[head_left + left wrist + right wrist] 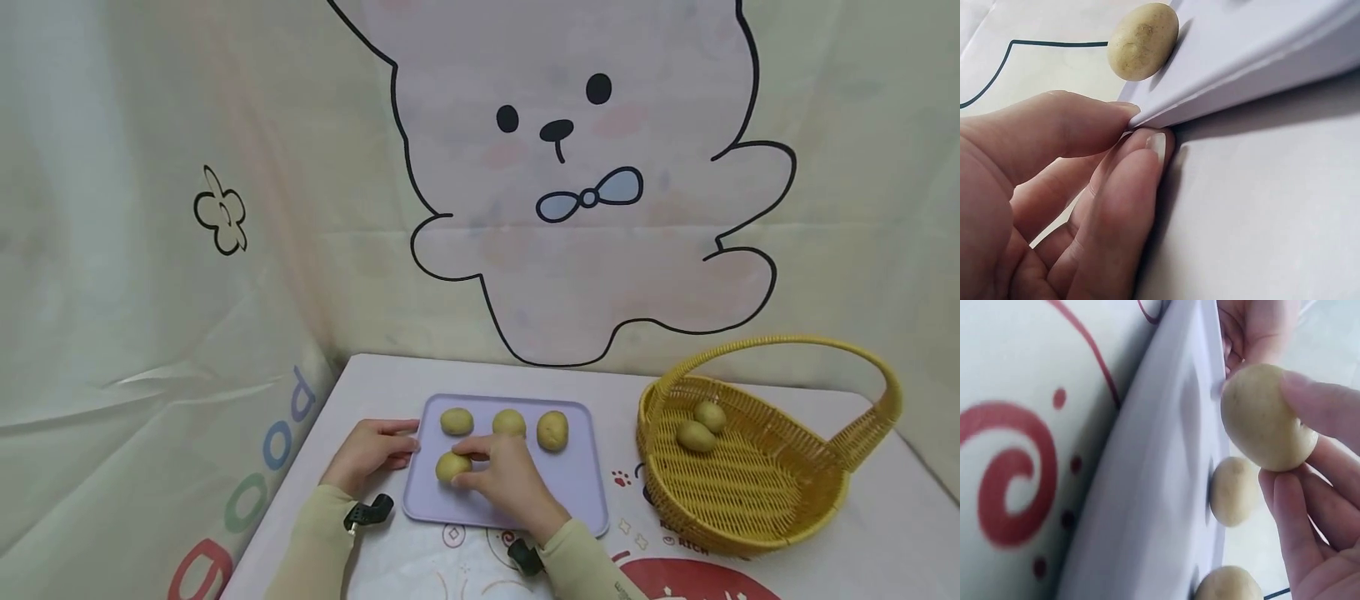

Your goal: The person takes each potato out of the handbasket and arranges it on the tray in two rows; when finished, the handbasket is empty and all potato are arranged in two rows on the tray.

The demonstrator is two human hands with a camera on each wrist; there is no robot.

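My right hand point(510, 479) pinches a potato point(452, 468) between thumb and fingers over the left front part of a lilac tray point(525, 477). In the right wrist view the held potato point(1263, 419) appears pale yellow and smooth. Along the tray's back half lie three more potatoes: one at left point(456, 422), one in the middle point(509, 423) and one at right point(552, 431). At the tray's left edge, my left hand point(375, 454) pinches the rim. The left wrist view has its thumb point(1085, 119) on top of the rim, with fingertips against the underside.
To the right of the tray stands a yellow wicker basket point(750, 492) with a tall arched handle point(780, 340). Two potatoes point(696, 436) lie inside it. A printed white cloth point(390, 558) covers the table, and a curtain with a bear drawing point(570, 275) hangs behind.
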